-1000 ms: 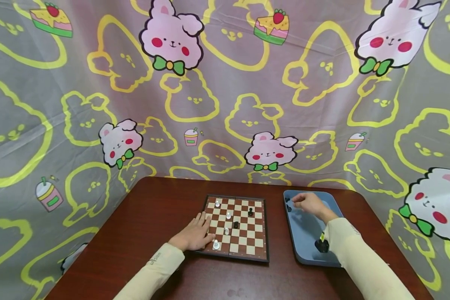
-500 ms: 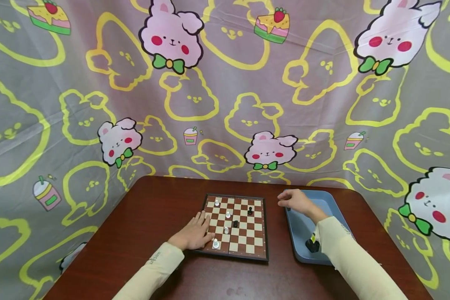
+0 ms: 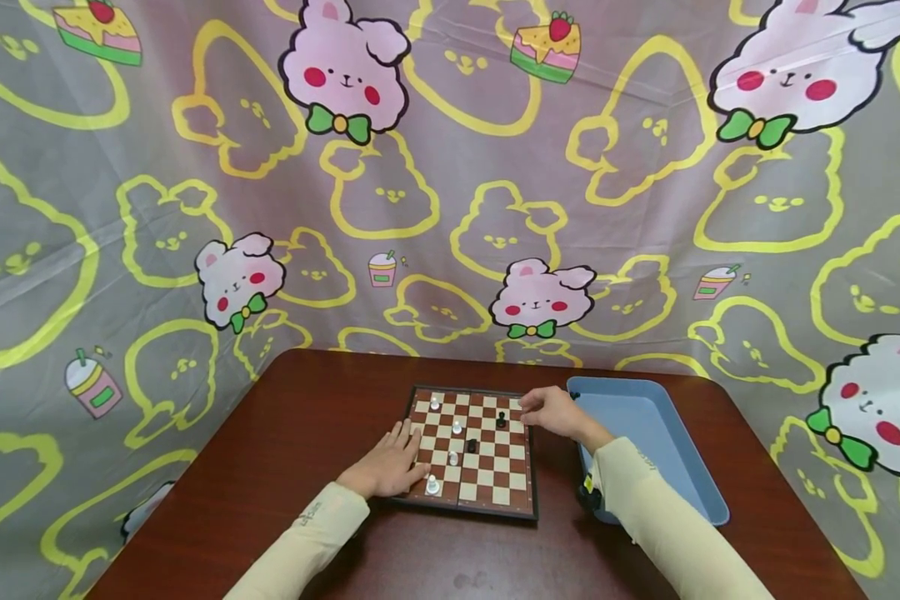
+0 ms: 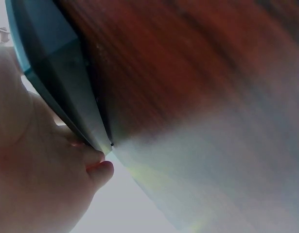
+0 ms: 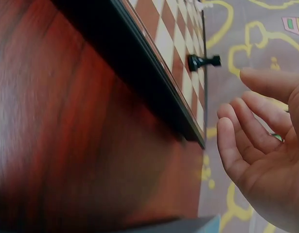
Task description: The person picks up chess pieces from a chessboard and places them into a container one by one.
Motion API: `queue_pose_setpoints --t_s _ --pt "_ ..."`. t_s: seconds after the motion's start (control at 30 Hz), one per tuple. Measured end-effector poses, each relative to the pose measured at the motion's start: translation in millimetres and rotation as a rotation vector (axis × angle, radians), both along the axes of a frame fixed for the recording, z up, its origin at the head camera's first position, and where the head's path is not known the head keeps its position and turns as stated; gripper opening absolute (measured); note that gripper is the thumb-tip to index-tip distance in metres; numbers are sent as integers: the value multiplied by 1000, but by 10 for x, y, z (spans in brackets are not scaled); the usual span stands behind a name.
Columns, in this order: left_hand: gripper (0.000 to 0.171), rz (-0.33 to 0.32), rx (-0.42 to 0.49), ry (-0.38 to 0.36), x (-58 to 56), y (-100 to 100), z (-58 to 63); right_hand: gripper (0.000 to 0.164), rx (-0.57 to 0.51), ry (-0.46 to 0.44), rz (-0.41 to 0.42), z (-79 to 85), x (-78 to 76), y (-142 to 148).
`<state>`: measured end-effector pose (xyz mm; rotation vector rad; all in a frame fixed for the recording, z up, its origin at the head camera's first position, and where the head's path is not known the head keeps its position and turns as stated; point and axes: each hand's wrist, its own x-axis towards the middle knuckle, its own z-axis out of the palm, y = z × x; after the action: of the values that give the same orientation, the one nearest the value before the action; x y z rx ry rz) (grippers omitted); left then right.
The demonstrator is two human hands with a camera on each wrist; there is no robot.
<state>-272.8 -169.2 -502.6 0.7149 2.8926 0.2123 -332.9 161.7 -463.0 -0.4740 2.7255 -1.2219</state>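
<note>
A folding chessboard (image 3: 487,492) lies on the table, with several white pieces (image 3: 432,485) on its left half. Two black chess pieces stand right of these: one (image 3: 472,446) near the middle fold, the other (image 3: 502,420) towards the back right. My left hand (image 3: 387,463) rests flat on the board's left edge, fingers extended; the left wrist view has this hand (image 4: 42,170) against the dark board side (image 4: 66,68). Above the board's right edge is my right hand (image 3: 555,412), thumb apart from loosely bent fingers. Nothing shows between them in the right wrist view, where a black piece (image 5: 202,61) stands beyond the fingertips.
A blue tray (image 3: 690,454) sits right of the board, partly under my right forearm; a small black piece (image 3: 574,395) is at its back left corner. Wooden table (image 3: 307,400) surrounds the board. A printed curtain (image 3: 450,167) hangs behind the table.
My right hand has moved left, from over the tray's back left corner to the board's right edge. My left hand and the pieces on the board have stayed in place.
</note>
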Motion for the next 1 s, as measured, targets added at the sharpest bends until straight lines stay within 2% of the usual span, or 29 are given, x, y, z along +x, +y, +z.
queue_pose_setpoints --t_s 0.23,0.47,0.7,1.0 --pt "71 -6 -4 -2 9 2 5 22 15 -9 6 -150 -24 -144" --pt "70 -16 -15 3 16 6 11 22 28 7 -23 -249 -43 -203" --pt "70 -12 -4 19 3 12 27 23 32 3 -42 -240 -74 -264" --pt "72 -3 -4 0 9 18 48 24 49 -17 -35 -268 -94 -307"
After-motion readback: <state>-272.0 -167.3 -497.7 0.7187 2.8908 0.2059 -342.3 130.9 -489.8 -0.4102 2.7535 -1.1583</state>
